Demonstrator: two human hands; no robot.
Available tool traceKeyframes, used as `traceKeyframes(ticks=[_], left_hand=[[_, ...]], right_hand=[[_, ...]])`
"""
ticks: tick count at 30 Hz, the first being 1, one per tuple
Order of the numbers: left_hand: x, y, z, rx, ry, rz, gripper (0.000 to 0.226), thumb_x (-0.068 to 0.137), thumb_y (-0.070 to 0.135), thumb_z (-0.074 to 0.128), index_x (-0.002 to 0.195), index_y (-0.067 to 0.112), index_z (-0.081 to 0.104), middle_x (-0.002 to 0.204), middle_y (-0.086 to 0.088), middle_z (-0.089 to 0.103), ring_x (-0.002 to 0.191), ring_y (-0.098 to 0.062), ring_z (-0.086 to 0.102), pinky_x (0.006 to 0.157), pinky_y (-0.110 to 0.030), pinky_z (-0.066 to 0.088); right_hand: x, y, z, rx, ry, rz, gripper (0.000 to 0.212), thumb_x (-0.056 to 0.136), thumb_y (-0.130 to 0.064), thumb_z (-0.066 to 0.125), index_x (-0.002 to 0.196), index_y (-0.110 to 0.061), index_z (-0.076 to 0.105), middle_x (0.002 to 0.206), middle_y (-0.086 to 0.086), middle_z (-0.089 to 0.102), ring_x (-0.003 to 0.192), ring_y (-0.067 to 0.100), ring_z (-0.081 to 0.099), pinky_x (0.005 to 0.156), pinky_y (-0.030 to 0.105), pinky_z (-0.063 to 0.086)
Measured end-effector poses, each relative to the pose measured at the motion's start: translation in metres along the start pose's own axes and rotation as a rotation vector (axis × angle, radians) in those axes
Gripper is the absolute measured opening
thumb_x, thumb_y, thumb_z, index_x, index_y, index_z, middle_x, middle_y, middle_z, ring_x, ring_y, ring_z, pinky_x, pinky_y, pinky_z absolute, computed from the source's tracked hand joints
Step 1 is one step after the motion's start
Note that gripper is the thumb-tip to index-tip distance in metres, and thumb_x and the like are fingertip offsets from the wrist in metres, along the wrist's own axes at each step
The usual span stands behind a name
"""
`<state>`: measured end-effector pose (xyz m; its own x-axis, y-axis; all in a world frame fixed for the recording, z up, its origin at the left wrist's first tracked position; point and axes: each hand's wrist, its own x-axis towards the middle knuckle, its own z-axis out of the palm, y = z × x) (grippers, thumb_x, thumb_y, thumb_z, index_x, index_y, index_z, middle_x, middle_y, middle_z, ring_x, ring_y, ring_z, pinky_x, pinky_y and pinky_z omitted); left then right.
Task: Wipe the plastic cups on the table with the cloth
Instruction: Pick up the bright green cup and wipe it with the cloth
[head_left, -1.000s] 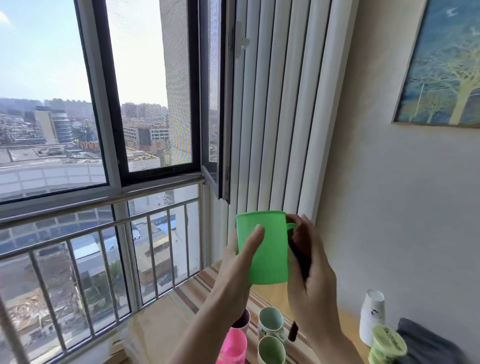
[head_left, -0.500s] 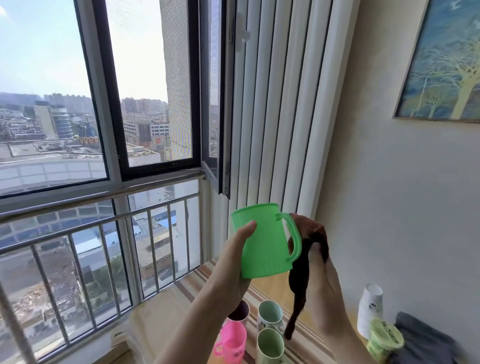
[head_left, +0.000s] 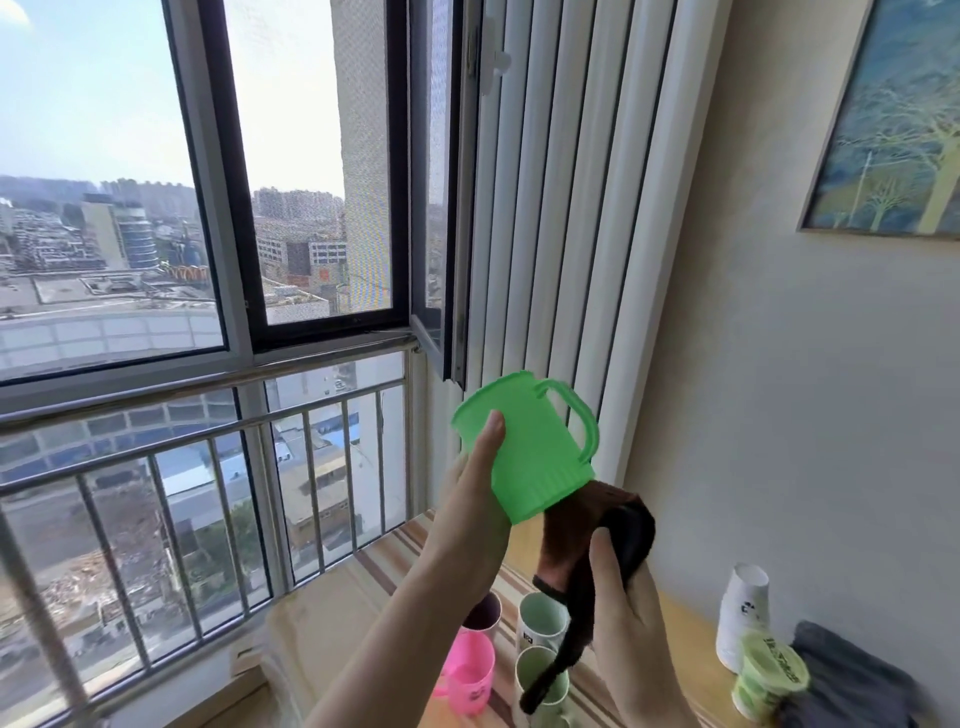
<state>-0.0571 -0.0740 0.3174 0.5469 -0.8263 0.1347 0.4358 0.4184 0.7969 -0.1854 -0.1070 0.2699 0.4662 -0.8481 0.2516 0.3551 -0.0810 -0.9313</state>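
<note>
Cup (head_left: 524, 447) base under cloth (head_left: 597, 525)
Left hand (head_left: 475, 499) fingers clamp cup; right hand (head_left: 621, 587) fingers pinch cloth; best press it beneath the base, turning.

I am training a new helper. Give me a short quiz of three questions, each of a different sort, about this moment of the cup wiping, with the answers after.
1. True or false: the green cup stands on the table.
2. Which hand holds the dark cloth? A) left hand B) right hand C) neither
3. Fill in: the cloth touches the green cup at its ____.

Key
1. False: the left hand holds it tilted in the air.
2. B: the right hand grips the cloth, and one end hangs down toward the cups on the table.
3. Bottom: the cloth is pressed against the base of the cup.
</note>
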Motion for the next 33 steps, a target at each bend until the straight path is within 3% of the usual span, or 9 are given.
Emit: traceKeyframes(ticks=[3, 7, 11, 15, 18, 21, 26, 30, 33], left_hand=[[-0.002, -0.012, 0.002, 0.104, -0.013, -0.002, 0.057, 0.081, 0.045, 0.071, 0.127, 0.012, 0.063, 0.121, -0.014, 0.074, 0.113, -0.028, 0.071, 0.095, -0.042, 0.057], [-0.001, -0.021, -0.001, 0.214, -0.012, 0.140, 0.066, 0.068, 0.044, 0.081, 0.126, 0.021, 0.059, 0.111, -0.001, 0.077, 0.106, -0.020, 0.074, 0.080, -0.031, 0.061], [0.000, -0.026, -0.010, 0.313, 0.064, 0.218, 0.057, 0.072, 0.030, 0.078, 0.123, 0.025, 0.054, 0.101, 0.007, 0.078, 0.094, -0.004, 0.074, 0.073, -0.022, 0.060], [0.003, -0.034, -0.025, 0.335, 0.190, 0.215, 0.054, 0.074, 0.029, 0.085, 0.117, 0.030, 0.053, 0.116, -0.003, 0.070, 0.098, -0.008, 0.073, 0.077, -0.026, 0.060], [0.002, -0.042, -0.022, 0.282, 0.228, 0.115, 0.051, 0.076, 0.032, 0.084, 0.116, 0.024, 0.052, 0.120, -0.010, 0.070, 0.105, -0.017, 0.071, 0.089, -0.035, 0.060], [0.000, -0.043, -0.014, 0.171, 0.268, -0.048, 0.065, 0.073, 0.042, 0.085, 0.122, 0.016, 0.051, 0.118, -0.009, 0.070, 0.110, -0.024, 0.070, 0.100, -0.046, 0.055], [0.002, -0.038, -0.022, 0.179, 0.291, -0.108, 0.058, 0.081, 0.032, 0.079, 0.127, 0.014, 0.049, 0.116, -0.009, 0.069, 0.107, -0.025, 0.069, 0.095, -0.045, 0.057], [0.002, -0.055, -0.034, 0.345, 0.244, -0.076, 0.072, 0.068, 0.029, 0.089, 0.126, 0.017, 0.048, 0.116, -0.005, 0.069, 0.103, -0.019, 0.070, 0.082, -0.035, 0.063], [-0.002, -0.081, -0.033, 0.403, 0.190, -0.141, 0.082, 0.055, 0.034, 0.095, 0.123, 0.021, 0.052, 0.116, -0.006, 0.071, 0.104, -0.021, 0.072, 0.088, -0.047, 0.062]], right_hand=[[0.009, -0.004, 0.007, 0.303, -0.030, 0.197, 0.048, 0.082, -0.043, 0.049, 0.124, -0.020, 0.060, 0.123, 0.009, 0.071, 0.111, 0.020, 0.069, 0.094, 0.033, 0.053], [0.010, -0.001, 0.013, 0.423, -0.081, 0.235, 0.040, 0.091, -0.032, 0.045, 0.117, -0.009, 0.064, 0.095, 0.008, 0.077, 0.086, 0.017, 0.075, 0.072, 0.028, 0.061], [0.000, 0.010, 0.010, 0.171, -0.009, 0.199, 0.029, 0.098, -0.019, 0.051, 0.122, -0.009, 0.064, 0.106, 0.007, 0.077, 0.105, 0.023, 0.071, 0.098, 0.039, 0.052], [-0.008, 0.018, 0.002, -0.414, 0.112, -0.103, 0.044, 0.097, -0.034, 0.049, 0.136, -0.014, 0.053, 0.111, -0.005, 0.071, 0.119, 0.023, 0.062, 0.087, 0.006, 0.045], [-0.004, 0.027, 0.001, -0.734, -0.015, -0.466, 0.057, 0.097, -0.015, 0.051, 0.151, -0.017, 0.031, 0.157, 0.000, 0.035, 0.147, 0.014, 0.031, 0.115, 0.018, 0.029], [0.002, 0.043, -0.005, -1.092, -0.055, -0.616, 0.082, 0.083, -0.001, 0.068, 0.152, -0.018, 0.027, 0.162, 0.004, 0.021, 0.149, 0.025, 0.025, 0.119, 0.034, 0.022], [-0.001, 0.054, -0.042, -1.106, -0.026, -0.609, 0.097, 0.060, 0.018, 0.076, 0.144, -0.016, 0.043, 0.151, 0.004, 0.042, 0.132, 0.024, 0.048, 0.114, 0.036, 0.033], [0.004, 0.039, -0.055, -0.990, 0.072, -0.646, 0.074, 0.074, 0.010, 0.056, 0.144, -0.012, 0.044, 0.149, 0.008, 0.045, 0.135, 0.023, 0.046, 0.113, 0.045, 0.035], [0.014, 0.037, -0.058, -0.983, 0.022, -0.583, 0.072, 0.080, 0.014, 0.060, 0.145, -0.013, 0.044, 0.155, 0.004, 0.039, 0.140, 0.021, 0.039, 0.117, 0.037, 0.031]])
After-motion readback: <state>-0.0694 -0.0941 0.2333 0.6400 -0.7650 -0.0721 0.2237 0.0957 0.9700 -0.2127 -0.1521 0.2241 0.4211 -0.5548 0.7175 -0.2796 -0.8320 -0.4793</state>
